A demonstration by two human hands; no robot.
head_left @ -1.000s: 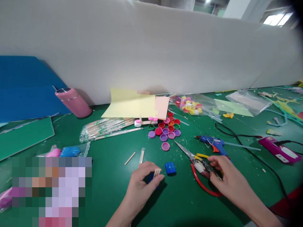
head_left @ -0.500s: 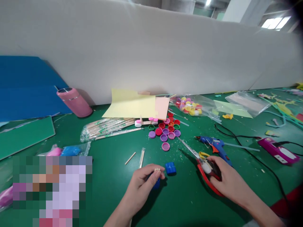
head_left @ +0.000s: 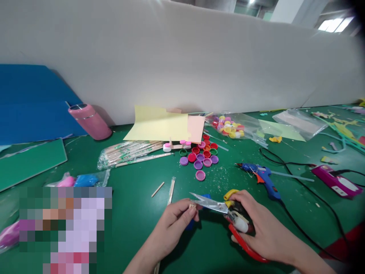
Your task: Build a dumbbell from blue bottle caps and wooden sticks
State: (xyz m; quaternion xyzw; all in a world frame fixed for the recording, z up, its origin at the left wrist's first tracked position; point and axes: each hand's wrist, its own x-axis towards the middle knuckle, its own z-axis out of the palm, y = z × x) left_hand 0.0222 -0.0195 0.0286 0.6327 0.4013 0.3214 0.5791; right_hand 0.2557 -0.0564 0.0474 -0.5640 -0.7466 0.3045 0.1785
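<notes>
My left hand [head_left: 176, 219] is closed in a pinch on short pale wooden sticks [head_left: 192, 206], of which only the ends show at the fingertips. My right hand [head_left: 256, 224] grips scissors [head_left: 216, 206] with red and yellow handles. Their blades reach left to the stick ends; whether they touch the wood I cannot tell. A whitish and dark piece also shows within the right grip, its kind unclear. One blue block-like piece [head_left: 207, 196] lies behind the blades, and another [head_left: 189, 225] is partly hidden beneath my left hand.
Beyond my hands are several coloured bottle caps [head_left: 198, 165], bagged sticks [head_left: 131, 152] and yellow paper [head_left: 159, 123]. A blue glue gun [head_left: 264, 177] with its cord lies right, near a magenta power strip [head_left: 330, 180]. A pink flask [head_left: 91, 121] stands back left.
The scissors have swung left and come down from pointing at the caps to the stick ends in my left fingers. My left hand has stayed almost in place.
</notes>
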